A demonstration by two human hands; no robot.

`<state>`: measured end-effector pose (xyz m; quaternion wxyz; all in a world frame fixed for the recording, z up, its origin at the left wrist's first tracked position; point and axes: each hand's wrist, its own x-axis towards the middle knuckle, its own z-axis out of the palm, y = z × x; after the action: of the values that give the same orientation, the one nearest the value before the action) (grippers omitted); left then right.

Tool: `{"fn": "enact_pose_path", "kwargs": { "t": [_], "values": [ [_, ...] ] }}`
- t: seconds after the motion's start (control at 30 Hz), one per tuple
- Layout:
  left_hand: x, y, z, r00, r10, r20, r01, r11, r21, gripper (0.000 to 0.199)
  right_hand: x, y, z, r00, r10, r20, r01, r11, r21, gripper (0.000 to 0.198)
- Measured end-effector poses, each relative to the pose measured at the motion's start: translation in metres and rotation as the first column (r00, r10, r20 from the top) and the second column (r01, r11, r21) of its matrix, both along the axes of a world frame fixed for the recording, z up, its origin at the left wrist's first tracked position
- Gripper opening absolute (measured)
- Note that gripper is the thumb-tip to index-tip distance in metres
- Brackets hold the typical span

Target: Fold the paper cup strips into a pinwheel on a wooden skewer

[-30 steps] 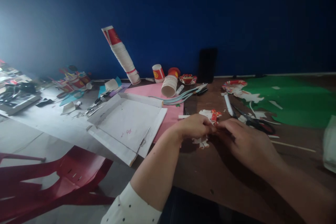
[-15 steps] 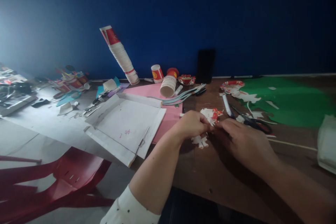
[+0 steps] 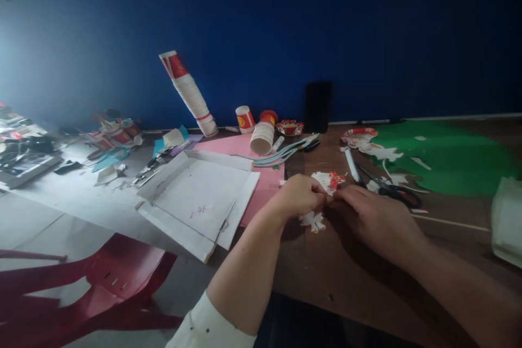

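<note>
Both of my hands meet over the brown table, their fingertips close together. My left hand [image 3: 300,194] pinches a cut paper-cup piece [image 3: 326,180], white with red and orange print and jagged edges. From the right, my right hand [image 3: 377,216] closes its thumb and fingers on the same piece; the exact grip is partly hidden. More of the white, ragged-edged paper [image 3: 313,221] shows below my left hand. Just beyond my right hand lie dark-handled scissors [image 3: 393,191] and a white pen-like stick [image 3: 351,165].
A shallow white cardboard tray [image 3: 196,190] lies left on pink paper [image 3: 232,147]. Behind stand a leaning stack of paper cups [image 3: 191,98], a single cup [image 3: 245,119] and a phone [image 3: 318,106]. Green paper [image 3: 460,157] lies right; a red chair [image 3: 118,266] stands at lower left.
The view has shifted slightly, so the scene sits a little lower and to the right on the left side. My hands stay together at the paper-cup piece with hardly any movement.
</note>
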<state>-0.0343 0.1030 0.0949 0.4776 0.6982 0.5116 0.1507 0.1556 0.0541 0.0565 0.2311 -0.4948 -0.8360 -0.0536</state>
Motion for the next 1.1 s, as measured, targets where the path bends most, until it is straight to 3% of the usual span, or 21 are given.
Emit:
{"fn": "enact_pose_path", "kwargs": {
  "t": [0.33, 0.57, 0.83, 0.97, 1.1],
  "values": [
    [-0.002, 0.001, -0.003, 1.0, -0.026, -0.004, 0.026, 0.998, 0.049, 0.011, 0.0, 0.003, 0.002, 0.995, -0.011, 0.097, 0.014, 1.0, -0.027, 0.025],
    [-0.004, 0.006, -0.009, 0.988, -0.143, -0.052, 0.152, 0.942, 0.3, 0.021, 0.002, 0.006, 0.006, 0.993, -0.033, 0.116, 0.041, 0.997, -0.07, 0.024],
    [-0.002, 0.007, -0.011, 0.992, -0.121, -0.038, 0.125, 0.88, 0.458, 0.022, 0.003, 0.016, 0.023, 0.992, -0.081, 0.101, 0.097, 0.981, -0.169, 0.026],
    [0.002, 0.007, -0.013, 0.996, -0.018, 0.087, -0.022, 0.9, 0.436, 0.016, 0.004, 0.027, 0.032, 0.991, -0.126, 0.048, 0.134, 0.958, -0.254, 0.033],
    [0.008, 0.009, -0.014, 0.942, 0.119, 0.313, -0.19, 0.96, 0.204, 0.019, 0.003, 0.038, 0.04, 0.99, -0.137, -0.021, 0.125, 0.95, -0.287, 0.03]
  ]
}}
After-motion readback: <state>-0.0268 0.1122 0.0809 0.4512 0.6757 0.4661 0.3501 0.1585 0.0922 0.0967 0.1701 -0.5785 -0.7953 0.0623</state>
